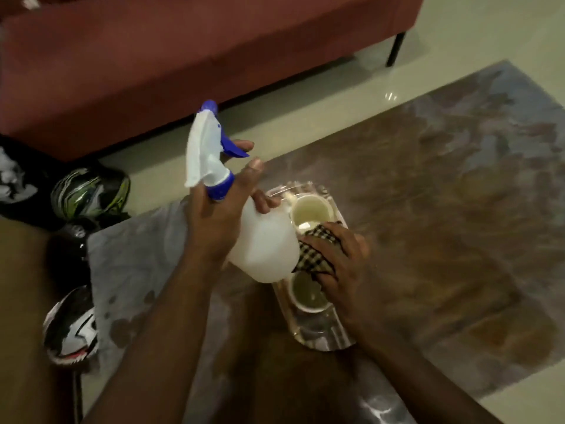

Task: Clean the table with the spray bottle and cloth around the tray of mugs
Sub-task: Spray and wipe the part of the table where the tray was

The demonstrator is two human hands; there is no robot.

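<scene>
Left hand (220,221) clenched round the neck of the white spray bottle (263,249), one finger on the blue trigger (234,148); bottle lifted off the table and tilted, nozzle (209,106) aimed up and away toward the far-left edge. Right hand (339,258) grips a bunched checked cloth (315,243) just above the clear tray (324,338), between the two mugs. Far mug (310,209) and near mug (308,293) both show pale liquid; the bottle body overlaps them in view, contact cannot be told. Tray sits near the middle of the brown marbled table (443,209). Judgement: spraying step in hand, no wiping seen yet. To do it well, tip the nozzle down toward bare tabletop beside the tray, keep mist off the open mugs, and move the cloth hand clear of the rims so nothing tips. Helmets (88,191) lie on the floor at left, red sofa (183,50) beyond.
</scene>
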